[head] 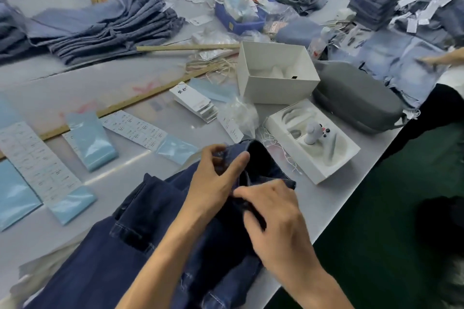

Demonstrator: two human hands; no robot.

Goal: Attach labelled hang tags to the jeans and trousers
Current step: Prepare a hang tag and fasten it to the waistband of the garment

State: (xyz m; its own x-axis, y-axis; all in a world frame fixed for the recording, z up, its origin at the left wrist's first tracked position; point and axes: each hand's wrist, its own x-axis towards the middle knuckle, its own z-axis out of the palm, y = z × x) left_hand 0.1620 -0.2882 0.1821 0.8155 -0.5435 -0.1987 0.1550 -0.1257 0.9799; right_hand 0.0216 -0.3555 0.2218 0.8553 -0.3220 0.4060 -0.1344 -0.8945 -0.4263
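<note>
At the lower centre the dark jeans (140, 233) lie on the table (326, 198). The left hand (213, 183) and right hand (273, 221) both pinch the waistband. The denim looks soft, thick and heavy; the firm waistband is the best place to hold.

The only writing I can half make out is a pair of black handwritten characters on the top card of the stack of hang tags (194, 103) in front of me, while the print on the label sheets (135, 129) is too small to read
</note>
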